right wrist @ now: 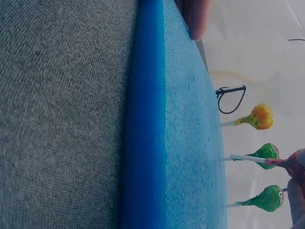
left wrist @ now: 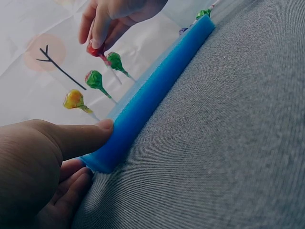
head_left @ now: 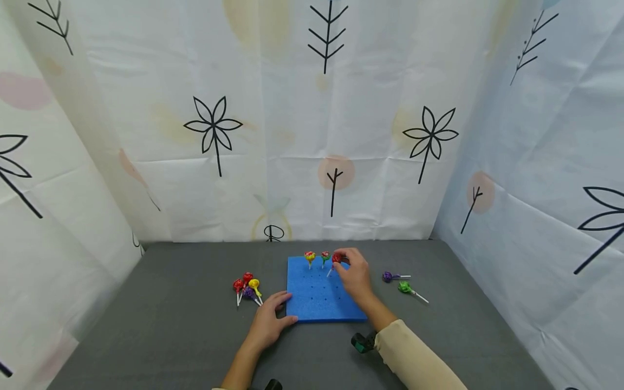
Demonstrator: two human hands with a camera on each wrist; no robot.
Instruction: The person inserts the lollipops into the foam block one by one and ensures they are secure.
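Note:
In the head view my right hand (head_left: 355, 276) pinches a red lollipop (head_left: 336, 258) by its candy over the back of a blue foam board (head_left: 317, 309). Its white stick slants down toward the board. A yellow lollipop (head_left: 309, 256) and a green lollipop (head_left: 325, 255) stand upright in the back row. The wrist views show a second green lollipop (right wrist: 270, 199) standing beside them, hidden behind my right hand from above. My left hand (head_left: 269, 322) holds the board's near left corner, thumb (left wrist: 90, 138) against the front edge and fingers along the left side.
Left of the board, red, yellow and purple lollipops (head_left: 249, 293) lie bunched on the grey tabletop (head_left: 195, 336). A purple lollipop (head_left: 387, 277) and a green lollipop (head_left: 405, 287) lie to its right. Small holes dot the board. Patterned white cloth (head_left: 273, 189) hangs behind and at both sides.

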